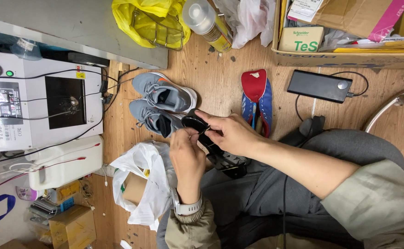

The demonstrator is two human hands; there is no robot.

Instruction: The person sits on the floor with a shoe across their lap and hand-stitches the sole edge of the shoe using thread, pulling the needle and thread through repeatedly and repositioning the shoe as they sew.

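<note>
Black and rubbery, the one shoe in my lap looks light, its upper soft over a stiffer sole; my right grip closes round its heel end while my left grip pinches narrow at the lace, the surest hold. Beyond on the wooden floor lie two grey sneakers, one blue-and-red shoe, one black power bank.

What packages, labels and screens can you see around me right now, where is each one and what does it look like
Small cream box with green print: upper right, inside the open cardboard carton.
Brown cardboard box: lower left floor, with tape.
Yellow triangular warning label: on the white machine at left.
Dark square panel: on that machine's face; whether it is a screen is unclear.
Spray can with yellow label: top centre, lying down.
</note>
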